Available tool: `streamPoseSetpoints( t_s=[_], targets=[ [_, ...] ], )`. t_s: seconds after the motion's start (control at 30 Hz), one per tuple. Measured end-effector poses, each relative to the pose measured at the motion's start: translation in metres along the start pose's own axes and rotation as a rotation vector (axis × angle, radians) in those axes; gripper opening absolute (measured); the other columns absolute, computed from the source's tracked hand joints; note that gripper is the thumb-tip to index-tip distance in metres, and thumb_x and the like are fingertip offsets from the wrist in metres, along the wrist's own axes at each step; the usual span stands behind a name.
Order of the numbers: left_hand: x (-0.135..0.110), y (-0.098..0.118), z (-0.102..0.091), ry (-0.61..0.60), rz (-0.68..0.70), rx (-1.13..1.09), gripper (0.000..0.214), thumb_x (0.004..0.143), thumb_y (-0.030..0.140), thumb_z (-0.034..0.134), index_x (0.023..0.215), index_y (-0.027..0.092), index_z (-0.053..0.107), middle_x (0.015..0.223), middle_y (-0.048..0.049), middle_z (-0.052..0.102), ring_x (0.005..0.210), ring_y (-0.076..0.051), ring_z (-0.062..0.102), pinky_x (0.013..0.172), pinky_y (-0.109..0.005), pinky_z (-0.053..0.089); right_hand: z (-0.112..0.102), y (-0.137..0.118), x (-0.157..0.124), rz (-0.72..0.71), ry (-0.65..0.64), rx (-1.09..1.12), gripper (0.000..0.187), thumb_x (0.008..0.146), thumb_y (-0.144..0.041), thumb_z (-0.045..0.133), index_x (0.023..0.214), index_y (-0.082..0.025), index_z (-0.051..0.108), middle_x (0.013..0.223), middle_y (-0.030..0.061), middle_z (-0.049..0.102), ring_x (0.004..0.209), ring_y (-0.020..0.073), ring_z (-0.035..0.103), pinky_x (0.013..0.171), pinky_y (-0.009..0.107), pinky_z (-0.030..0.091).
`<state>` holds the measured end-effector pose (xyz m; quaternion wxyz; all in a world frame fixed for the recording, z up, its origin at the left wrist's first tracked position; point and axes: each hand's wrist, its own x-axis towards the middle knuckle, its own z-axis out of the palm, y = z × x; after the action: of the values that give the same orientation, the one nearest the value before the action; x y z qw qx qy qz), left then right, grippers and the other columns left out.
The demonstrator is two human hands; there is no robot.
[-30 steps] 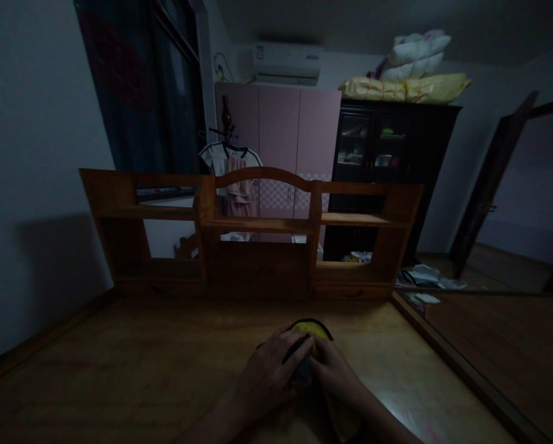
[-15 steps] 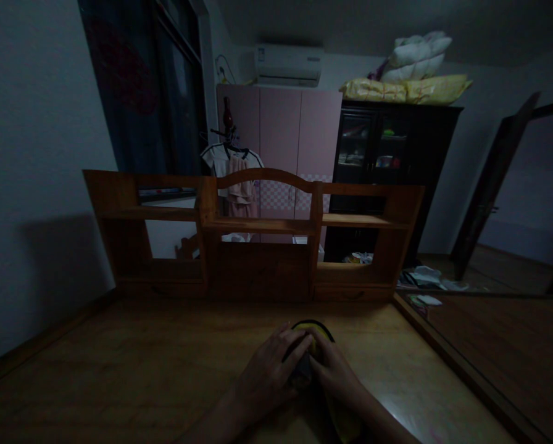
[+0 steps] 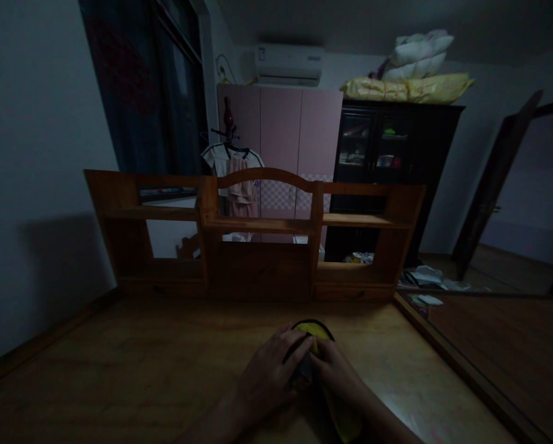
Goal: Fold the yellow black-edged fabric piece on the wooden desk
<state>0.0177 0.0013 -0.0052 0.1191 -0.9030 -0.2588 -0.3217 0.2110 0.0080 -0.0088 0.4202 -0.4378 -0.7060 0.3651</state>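
Note:
In dim light, my left hand (image 3: pixel 270 373) and my right hand (image 3: pixel 336 370) lie together on a yellow object with a dark rim (image 3: pixel 314 327) that rests on the wooden desk (image 3: pixel 142 364). The fingers of both hands curl over it and meet at its middle. Only its far rounded end and a yellow strip near my right wrist show. I cannot make out what the object is.
A wooden shelf unit (image 3: pixel 258 234) with open compartments stands along the desk's back edge. The wall is close on the left. Beyond are pink wardrobes (image 3: pixel 299 135), a dark cabinet (image 3: pixel 387 160) with bedding on top, hanging clothes and an open door at right.

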Motion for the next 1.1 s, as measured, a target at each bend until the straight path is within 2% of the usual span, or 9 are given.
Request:
streamPoseSetpoints(
  t_s=[0.13, 0.33, 0.57, 0.77, 0.93, 1.1],
  targets=[
    [-0.001, 0.001, 0.000, 0.031, -0.008, -0.017, 0.067, 0.082, 0.014, 0.058, 0.144, 0.014, 0.032, 0.138, -0.0140, 0.046, 0.131, -0.027, 0.041, 0.112, -0.049, 0.036, 0.000, 0.000, 0.000, 0.000, 0.010, 0.038, 0.025, 0.089, -0.034, 0.056, 0.095, -0.015, 0.070, 0.090, 0.0048, 0.071, 0.086, 0.0228, 0.064, 0.075, 0.030, 0.051],
    [-0.004, 0.002, 0.002, 0.058, -0.053, -0.056, 0.067, 0.082, 0.010, 0.054, 0.144, 0.014, 0.028, 0.141, -0.0146, 0.043, 0.135, -0.026, 0.038, 0.112, -0.049, 0.037, 0.000, 0.003, -0.001, 0.095, 0.045, -0.032, 0.033, 0.089, -0.043, 0.055, 0.082, -0.014, 0.069, 0.079, 0.0020, 0.068, 0.076, 0.0197, 0.062, 0.064, 0.025, 0.048],
    [-0.002, 0.004, 0.002, 0.028, -0.089, -0.057, 0.068, 0.081, 0.013, 0.057, 0.143, 0.015, 0.028, 0.142, -0.0146, 0.042, 0.136, -0.026, 0.037, 0.110, -0.046, 0.040, 0.001, 0.003, -0.002, 0.076, 0.007, 0.035, 0.031, 0.088, -0.043, 0.058, 0.092, -0.014, 0.069, 0.088, 0.0047, 0.070, 0.083, 0.0226, 0.064, 0.070, 0.029, 0.052],
    [-0.002, 0.003, 0.003, 0.021, -0.140, -0.072, 0.071, 0.079, 0.013, 0.063, 0.142, 0.017, 0.028, 0.147, -0.0155, 0.037, 0.139, -0.030, 0.033, 0.109, -0.050, 0.040, 0.000, -0.005, -0.002, 0.052, -0.025, 0.139, 0.029, 0.088, -0.037, 0.057, 0.104, -0.014, 0.068, 0.096, 0.0061, 0.072, 0.092, 0.0256, 0.065, 0.079, 0.033, 0.053],
    [-0.002, 0.001, 0.003, -0.046, -0.225, -0.108, 0.087, 0.072, 0.007, 0.069, 0.145, 0.019, 0.024, 0.148, -0.0137, 0.035, 0.140, -0.029, 0.031, 0.112, -0.049, 0.037, -0.001, -0.005, -0.001, -0.005, 0.025, 0.021, 0.027, 0.084, -0.025, 0.057, 0.106, -0.015, 0.069, 0.099, 0.0062, 0.072, 0.093, 0.0263, 0.065, 0.081, 0.033, 0.051],
    [-0.002, -0.005, 0.008, -0.027, -0.212, -0.110, 0.080, 0.077, 0.012, 0.066, 0.145, 0.019, 0.024, 0.145, -0.0136, 0.040, 0.138, -0.028, 0.035, 0.111, -0.049, 0.038, 0.001, -0.003, -0.001, -0.072, 0.057, -0.112, 0.022, 0.085, -0.026, 0.054, 0.100, -0.015, 0.068, 0.090, 0.0060, 0.072, 0.083, 0.0246, 0.066, 0.074, 0.032, 0.051]
  ],
)
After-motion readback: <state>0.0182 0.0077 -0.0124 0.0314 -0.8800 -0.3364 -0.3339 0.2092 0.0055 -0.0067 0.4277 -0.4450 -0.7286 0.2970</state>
